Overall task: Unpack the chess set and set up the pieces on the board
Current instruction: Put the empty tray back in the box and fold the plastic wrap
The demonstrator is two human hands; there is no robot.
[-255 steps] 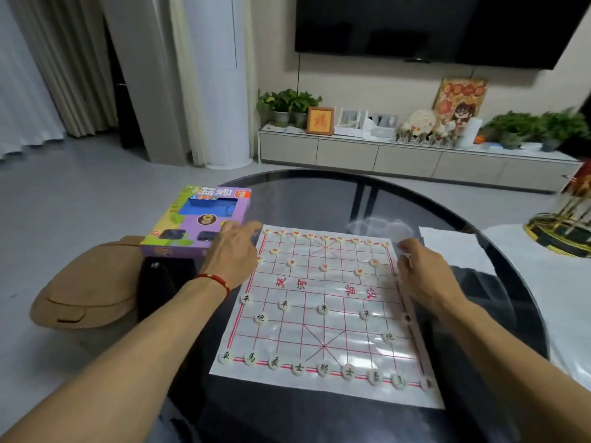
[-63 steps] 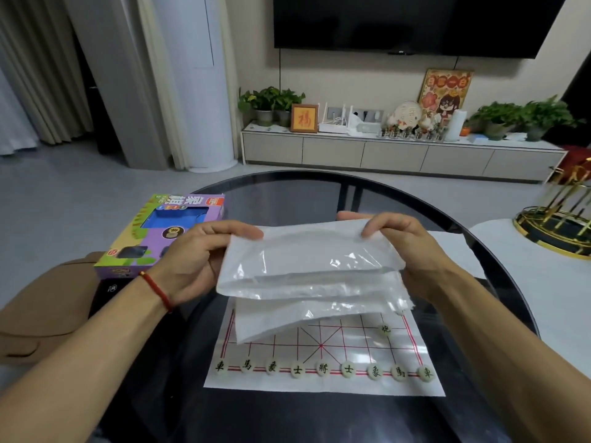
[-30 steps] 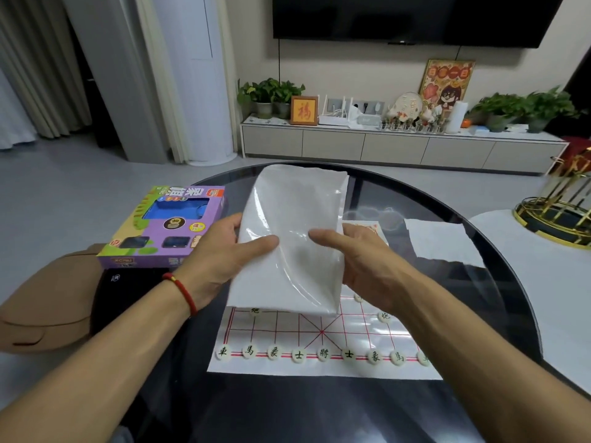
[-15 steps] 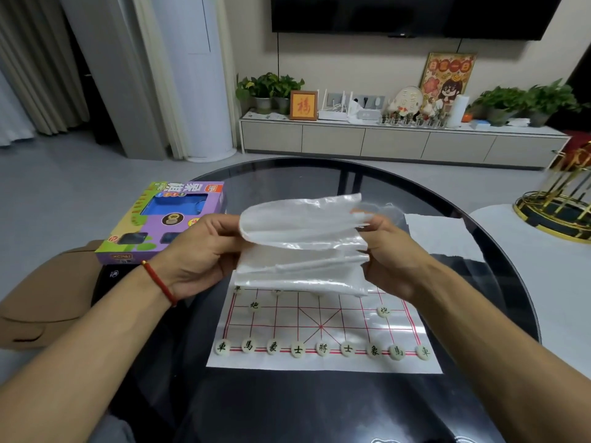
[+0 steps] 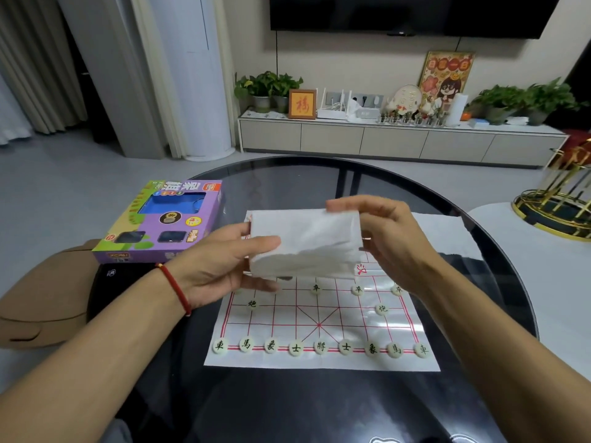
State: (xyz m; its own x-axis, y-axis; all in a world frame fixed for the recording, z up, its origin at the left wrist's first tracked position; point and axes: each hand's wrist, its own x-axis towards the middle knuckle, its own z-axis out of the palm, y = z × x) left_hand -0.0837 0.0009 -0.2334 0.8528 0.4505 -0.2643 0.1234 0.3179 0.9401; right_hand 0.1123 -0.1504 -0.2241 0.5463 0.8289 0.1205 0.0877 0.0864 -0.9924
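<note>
Folded plastic bag, pinched by left hand and right hand (contents indiscernible); hides far half of board.

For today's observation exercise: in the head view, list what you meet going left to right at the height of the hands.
Purple box → left hand → folded white bag → right hand → gold stand.
</note>
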